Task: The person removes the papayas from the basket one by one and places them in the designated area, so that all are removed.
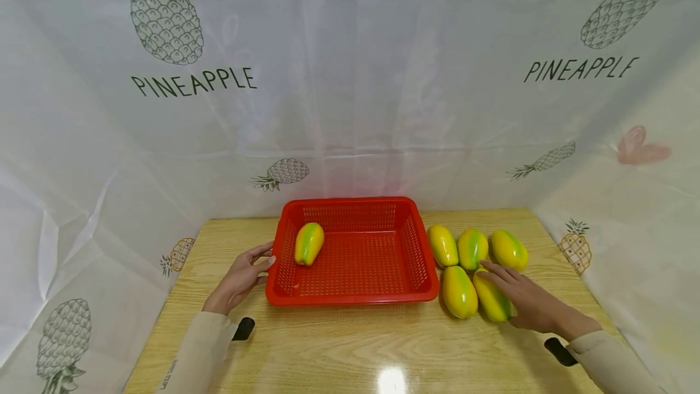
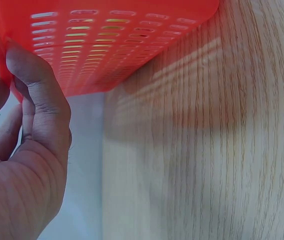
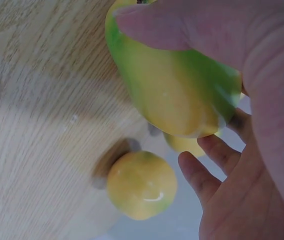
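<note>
At the left end of the red plastic basket (image 1: 350, 300), my left hand (image 1: 240, 278) pinches the rim between thumb and fingers. In the left wrist view the fingers (image 2: 37, 95) bend round the basket's edge (image 2: 132, 45). One yellow-green papaya (image 1: 309, 244) lies inside the basket, towards its left end. Right of the basket, my right hand (image 1: 527, 300) grips the front right papaya (image 1: 492, 297) of a group. In the right wrist view the thumb (image 3: 152, 25) lies across that papaya (image 3: 167, 90), with fingers at its far side, partly hidden.
Other papayas sit close by: one in front (image 1: 459, 292), two behind (image 1: 473, 249) beside the basket, and one at the far right (image 1: 509, 249). A wooden table (image 1: 328, 351) carries everything. Pineapple-printed white sheeting (image 1: 355, 108) stands behind and along both sides.
</note>
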`<state>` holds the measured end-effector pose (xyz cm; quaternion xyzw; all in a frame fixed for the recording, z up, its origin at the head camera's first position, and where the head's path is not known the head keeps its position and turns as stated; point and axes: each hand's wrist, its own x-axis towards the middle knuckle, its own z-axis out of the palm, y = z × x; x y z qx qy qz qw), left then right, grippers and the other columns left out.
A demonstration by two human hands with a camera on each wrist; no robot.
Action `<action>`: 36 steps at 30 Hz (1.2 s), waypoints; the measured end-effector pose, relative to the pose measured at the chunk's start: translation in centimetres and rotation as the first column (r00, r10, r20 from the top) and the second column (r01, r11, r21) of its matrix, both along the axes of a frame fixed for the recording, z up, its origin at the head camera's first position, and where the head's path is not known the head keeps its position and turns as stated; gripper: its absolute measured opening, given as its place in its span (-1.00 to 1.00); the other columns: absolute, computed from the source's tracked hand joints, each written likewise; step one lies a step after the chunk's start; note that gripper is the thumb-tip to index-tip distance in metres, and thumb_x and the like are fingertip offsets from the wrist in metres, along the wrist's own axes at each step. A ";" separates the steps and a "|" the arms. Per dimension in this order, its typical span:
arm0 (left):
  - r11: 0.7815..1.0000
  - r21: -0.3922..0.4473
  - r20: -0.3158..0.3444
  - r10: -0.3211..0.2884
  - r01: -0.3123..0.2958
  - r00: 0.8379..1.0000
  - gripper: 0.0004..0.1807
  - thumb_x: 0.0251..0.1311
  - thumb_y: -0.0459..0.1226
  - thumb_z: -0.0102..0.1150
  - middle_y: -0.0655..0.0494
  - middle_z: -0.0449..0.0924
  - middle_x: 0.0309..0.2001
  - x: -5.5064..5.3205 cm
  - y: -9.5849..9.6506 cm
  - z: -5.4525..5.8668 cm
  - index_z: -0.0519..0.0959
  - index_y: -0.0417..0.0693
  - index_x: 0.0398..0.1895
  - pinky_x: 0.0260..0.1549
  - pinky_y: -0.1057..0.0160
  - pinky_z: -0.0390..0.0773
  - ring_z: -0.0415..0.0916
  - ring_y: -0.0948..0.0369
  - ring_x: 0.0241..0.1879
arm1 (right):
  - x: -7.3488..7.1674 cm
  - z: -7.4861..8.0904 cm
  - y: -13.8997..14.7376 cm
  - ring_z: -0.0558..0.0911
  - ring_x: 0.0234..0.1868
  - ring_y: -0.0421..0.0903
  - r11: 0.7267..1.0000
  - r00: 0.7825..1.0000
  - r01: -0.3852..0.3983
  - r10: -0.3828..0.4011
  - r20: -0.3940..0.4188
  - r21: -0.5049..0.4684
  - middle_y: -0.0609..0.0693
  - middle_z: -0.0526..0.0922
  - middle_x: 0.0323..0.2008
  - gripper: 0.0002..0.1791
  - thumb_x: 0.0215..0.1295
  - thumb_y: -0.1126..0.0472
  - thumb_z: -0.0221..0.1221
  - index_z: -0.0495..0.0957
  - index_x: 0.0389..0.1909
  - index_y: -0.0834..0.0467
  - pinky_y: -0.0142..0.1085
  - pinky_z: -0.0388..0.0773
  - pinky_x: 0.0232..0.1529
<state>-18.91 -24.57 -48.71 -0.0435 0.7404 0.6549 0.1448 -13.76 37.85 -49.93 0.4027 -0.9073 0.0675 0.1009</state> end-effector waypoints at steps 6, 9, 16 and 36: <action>1.000 -0.008 -0.001 -0.002 0.002 1.000 -0.36 0.62 -0.31 0.06 -0.20 0.28 0.36 0.1 0.1 0.0 0.19 -0.23 0.65 -0.14 0.25 0.69 0.56 0.22 -0.08 | -0.1 -0.2 -0.1 0.35 0.43 0.09 1.000 1.000 -0.003 0.003 -0.019 0.000 0.03 0.17 0.61 0.36 -0.65 0.34 0.79 0.38 0.43 0.26 0.23 0.64 -0.01; 1.000 -0.010 0.000 0.002 -0.002 1.000 -0.37 0.62 -0.31 0.06 -0.21 0.27 0.36 0.2 0.1 0.0 0.19 -0.23 0.65 -0.14 0.25 0.69 0.55 0.22 -0.09 | -0.1 -0.4 -0.1 0.35 0.43 0.10 1.000 1.000 0.003 -0.003 -0.013 0.006 0.02 0.15 0.62 0.36 -0.66 0.34 0.79 0.37 0.43 0.27 0.23 0.64 -0.01; 1.000 -0.012 0.002 0.009 -0.008 1.000 -0.37 0.62 -0.32 0.06 -0.21 0.27 0.36 0.2 0.0 0.0 0.19 -0.23 0.65 -0.15 0.26 0.70 0.56 0.23 -0.10 | -0.1 -0.5 -0.2 0.38 0.36 0.15 1.000 1.000 -0.004 0.004 -0.025 0.000 0.00 0.08 0.65 0.36 -0.69 0.37 0.78 0.38 0.42 0.29 0.21 0.66 -0.02; 1.000 -0.006 0.003 0.005 -0.005 1.000 -0.35 0.61 -0.31 0.08 -0.22 0.27 0.38 0.2 0.0 -0.1 0.19 -0.21 0.66 -0.22 0.28 0.67 0.53 0.21 -0.12 | -0.1 1.7 -0.5 0.38 0.45 0.20 1.000 0.996 0.011 -0.010 0.089 -0.011 0.30 0.29 0.46 0.40 -0.59 0.42 0.76 0.30 0.52 0.19 0.26 0.64 -0.06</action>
